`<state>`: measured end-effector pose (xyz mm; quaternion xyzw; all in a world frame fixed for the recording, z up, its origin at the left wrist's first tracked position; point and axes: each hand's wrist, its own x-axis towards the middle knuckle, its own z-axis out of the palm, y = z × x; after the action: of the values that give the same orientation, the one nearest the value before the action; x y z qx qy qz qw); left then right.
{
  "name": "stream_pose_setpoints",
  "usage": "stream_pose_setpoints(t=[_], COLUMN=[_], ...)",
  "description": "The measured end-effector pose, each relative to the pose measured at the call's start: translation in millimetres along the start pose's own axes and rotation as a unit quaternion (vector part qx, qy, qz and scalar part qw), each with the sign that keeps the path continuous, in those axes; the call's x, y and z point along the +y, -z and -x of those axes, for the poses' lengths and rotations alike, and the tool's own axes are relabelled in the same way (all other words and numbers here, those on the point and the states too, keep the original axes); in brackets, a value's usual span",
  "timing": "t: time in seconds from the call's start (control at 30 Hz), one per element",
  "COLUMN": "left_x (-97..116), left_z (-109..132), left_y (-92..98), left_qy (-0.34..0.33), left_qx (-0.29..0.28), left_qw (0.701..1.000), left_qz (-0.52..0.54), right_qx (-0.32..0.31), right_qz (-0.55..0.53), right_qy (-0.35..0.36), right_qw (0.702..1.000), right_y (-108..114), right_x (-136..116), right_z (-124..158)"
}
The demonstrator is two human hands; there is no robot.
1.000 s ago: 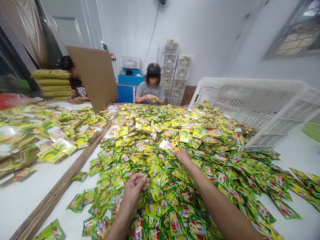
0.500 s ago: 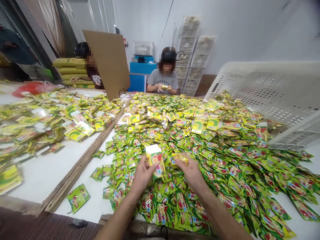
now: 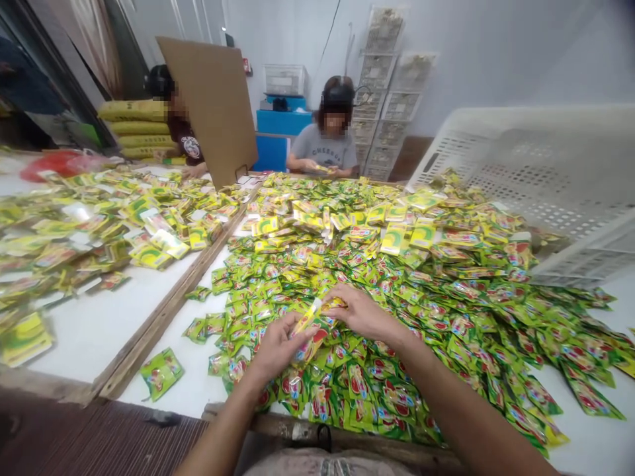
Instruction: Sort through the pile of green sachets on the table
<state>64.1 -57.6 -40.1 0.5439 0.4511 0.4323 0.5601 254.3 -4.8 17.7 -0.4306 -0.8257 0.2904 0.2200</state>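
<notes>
My left hand (image 3: 280, 344) is closed round a small yellow carton (image 3: 307, 318), which is tilted with its narrow side up. A printed sachet or face of the carton shows below my left fingers. At the carton's upper end, my right hand (image 3: 354, 311) pinches a small yellow packet (image 3: 333, 304), its fingers hiding part of it. Beneath both hands spreads a heap of green sachets (image 3: 362, 390) with red and white print. Yellow cartons (image 3: 394, 238) lie in a pile beyond them.
A wooden strip (image 3: 169, 311) divides the white table, with more cartons (image 3: 153, 251) left of it. A white perforated basket (image 3: 526, 165) leans at the right. A cardboard sheet (image 3: 213, 106) stands upright. One person sits across the table, another behind the cardboard.
My right hand has moved left to the carton with the yellow packet. My left hand has turned the carton from its broad face onto a narrow side. The view has shifted slightly.
</notes>
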Motion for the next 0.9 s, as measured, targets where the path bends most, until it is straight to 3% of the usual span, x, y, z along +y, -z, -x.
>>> stream_pose_setpoints(t=[0.17, 0.27, 0.5, 0.67, 0.8, 0.9], left_x=[2, 1, 3, 2, 3, 5], left_z=[-1, 0, 4, 5, 6, 6], left_y=[0.4, -0.6, -5.9, -7.7, -8.9, -7.5], left_qy=[0.052, 0.07, 0.056, 0.063, 0.055, 0.054], left_qx=[-0.031, -0.027, -0.028, -0.03, -0.029, -0.034], left_qw=[0.997, 0.991, 0.983, 0.978, 0.976, 0.979], left_qz=[0.055, 0.108, 0.175, 0.194, 0.208, 0.196], right_qx=[0.087, 0.074, 0.213, 0.206, 0.137, 0.189], right_qz=[-0.006, -0.017, -0.064, -0.038, -0.057, -0.073], right_qy=[0.029, 0.032, -0.059, -0.069, -0.044, -0.071], right_qw=[0.996, 0.997, 0.973, 0.975, 0.988, 0.977], right_y=[-10, -19, -35, -41, -46, -48], right_x=[-7, -7, -8, -15, -16, -13], right_z=[1, 7, 21, 28, 33, 34])
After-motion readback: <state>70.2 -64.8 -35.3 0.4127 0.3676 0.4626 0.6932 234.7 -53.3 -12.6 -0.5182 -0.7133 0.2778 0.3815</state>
